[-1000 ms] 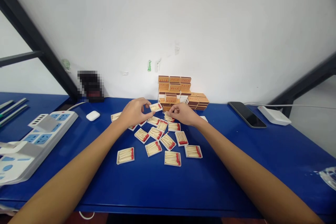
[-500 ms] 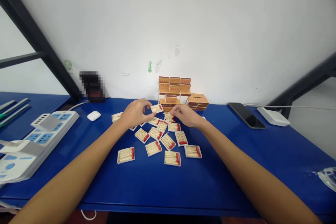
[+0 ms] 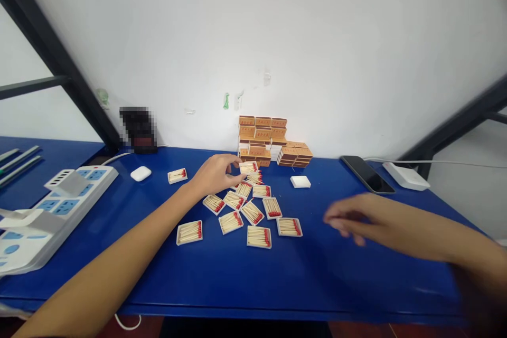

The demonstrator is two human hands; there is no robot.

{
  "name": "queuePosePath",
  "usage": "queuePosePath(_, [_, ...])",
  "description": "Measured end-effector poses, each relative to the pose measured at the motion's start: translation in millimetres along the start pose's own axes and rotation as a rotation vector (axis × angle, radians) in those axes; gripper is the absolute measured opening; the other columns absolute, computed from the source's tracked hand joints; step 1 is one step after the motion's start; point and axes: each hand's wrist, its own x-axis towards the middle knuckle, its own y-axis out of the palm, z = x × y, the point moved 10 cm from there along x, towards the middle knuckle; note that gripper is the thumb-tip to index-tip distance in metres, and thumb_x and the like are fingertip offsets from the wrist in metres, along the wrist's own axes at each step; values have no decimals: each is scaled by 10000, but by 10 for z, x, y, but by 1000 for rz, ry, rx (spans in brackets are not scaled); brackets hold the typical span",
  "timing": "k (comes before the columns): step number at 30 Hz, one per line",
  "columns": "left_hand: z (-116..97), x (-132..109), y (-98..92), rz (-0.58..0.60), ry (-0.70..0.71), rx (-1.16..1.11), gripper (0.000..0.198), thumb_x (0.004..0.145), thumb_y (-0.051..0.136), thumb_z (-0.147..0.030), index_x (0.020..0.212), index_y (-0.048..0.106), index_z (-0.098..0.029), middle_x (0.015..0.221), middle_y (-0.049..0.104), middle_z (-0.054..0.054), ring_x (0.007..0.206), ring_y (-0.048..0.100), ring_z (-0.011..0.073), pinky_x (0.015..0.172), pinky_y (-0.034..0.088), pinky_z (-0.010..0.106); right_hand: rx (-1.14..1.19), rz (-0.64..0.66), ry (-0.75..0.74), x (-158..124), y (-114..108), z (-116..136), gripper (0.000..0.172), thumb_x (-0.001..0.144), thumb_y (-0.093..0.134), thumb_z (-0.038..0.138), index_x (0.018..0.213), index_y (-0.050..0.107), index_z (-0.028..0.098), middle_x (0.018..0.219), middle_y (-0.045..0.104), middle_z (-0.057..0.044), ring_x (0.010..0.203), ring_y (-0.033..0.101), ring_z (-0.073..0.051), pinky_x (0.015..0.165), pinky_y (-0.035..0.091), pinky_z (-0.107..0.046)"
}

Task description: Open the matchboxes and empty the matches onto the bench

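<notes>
My left hand (image 3: 219, 173) pinches a matchbox tray (image 3: 249, 168) with red-tipped matches in it, in front of the stacked boxes. Loose matches (image 3: 254, 177) lie just behind and below that tray. Several more filled trays are spread over the blue table, among them one near the front (image 3: 259, 237) and one at the left (image 3: 189, 232). Apart from them, to the right, my right hand (image 3: 352, 219) hangs over the table. Motion smears its fingers, so whether it holds anything is unclear. The nearest tray to it is a filled tray (image 3: 289, 227).
Orange-brown matchboxes (image 3: 262, 133) stand stacked against the wall, with a lower stack (image 3: 294, 155) beside them. A white, face-down-looking tray (image 3: 300, 181) lies right of centre. A phone (image 3: 368, 174) and a white box (image 3: 406, 176) are at the right. A power strip (image 3: 59, 206) and white earbud case (image 3: 141, 173) are at the left.
My right hand has pulled away from the loose matches, rightward and toward me. My left hand has shifted slightly right with its tray, over the loose matches.
</notes>
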Motion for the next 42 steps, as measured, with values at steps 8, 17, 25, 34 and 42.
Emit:
queuePosePath(8, [3, -57, -80, -49, 27, 47, 335, 880, 748, -433, 1099, 733, -180, 901, 758, 52, 793, 697, 213, 696, 494, 320, 29, -61, -39, 1346, 544, 688, 300, 874, 681, 357, 613, 657, 212, 618, 648, -34, 576, 541, -164, 552, 359, -322])
queuePosePath(17, [-18, -63, -10, -4, 39, 29, 290, 872, 735, -360, 1104, 720, -187, 1014, 777, 41, 774, 689, 195, 677, 486, 315, 53, 34, -115, 1550, 806, 573, 166, 809, 734, 346, 713, 784, 219, 527, 525, 33, 520, 409, -127, 522, 282, -301])
queuePosePath(25, [-34, -60, -24, -13, 53, 24, 271, 875, 732, -367, 1074, 726, -184, 988, 779, 47, 759, 692, 195, 676, 493, 316, 146, -50, -157, 1497, 754, 565, 177, 811, 685, 342, 747, 768, 199, 519, 457, 55, 532, 380, -122, 544, 282, -295])
queuePosePath(34, [-50, -76, -37, 4, 24, 36, 327, 875, 740, -423, 1095, 738, -180, 949, 787, 64, 791, 716, 221, 675, 506, 322, 180, 182, -72, 549, 395, 313, 145, 738, 690, 367, 676, 728, 242, 627, 611, -13, 597, 541, -157, 615, 421, -334])
queuePosePath(42, [-14, -15, 66, 14, 35, -13, 322, 880, 737, -418, 1107, 735, -189, 966, 790, 64, 788, 720, 219, 682, 513, 328, 128, 211, 303, -622, 177, -584, 197, 816, 756, 467, 955, 827, 348, 751, 743, -177, 533, 684, -214, 472, 490, -349])
